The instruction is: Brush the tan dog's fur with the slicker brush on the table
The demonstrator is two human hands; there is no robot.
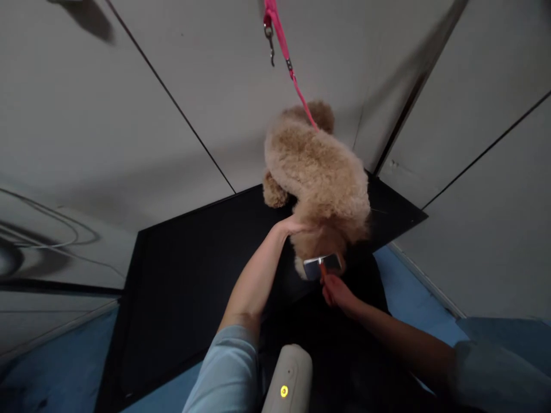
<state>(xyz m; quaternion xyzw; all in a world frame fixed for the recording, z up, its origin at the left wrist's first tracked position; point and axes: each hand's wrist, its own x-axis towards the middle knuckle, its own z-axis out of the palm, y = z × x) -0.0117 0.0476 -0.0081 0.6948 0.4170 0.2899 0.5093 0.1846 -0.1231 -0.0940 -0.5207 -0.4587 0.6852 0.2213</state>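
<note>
Head view: no legible writing anywhere

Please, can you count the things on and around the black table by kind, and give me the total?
Dog: 1
Pink leash: 1
Slicker brush, in the right hand: 1
Black table: 1
Grey device with a lit yellow light: 1
Hands, with the left hand on the dog: 2
Total: 7

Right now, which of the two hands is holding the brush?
The right hand grips the brush by its orange handle at the dog's rear. The left hand only rests against its fur.
</note>
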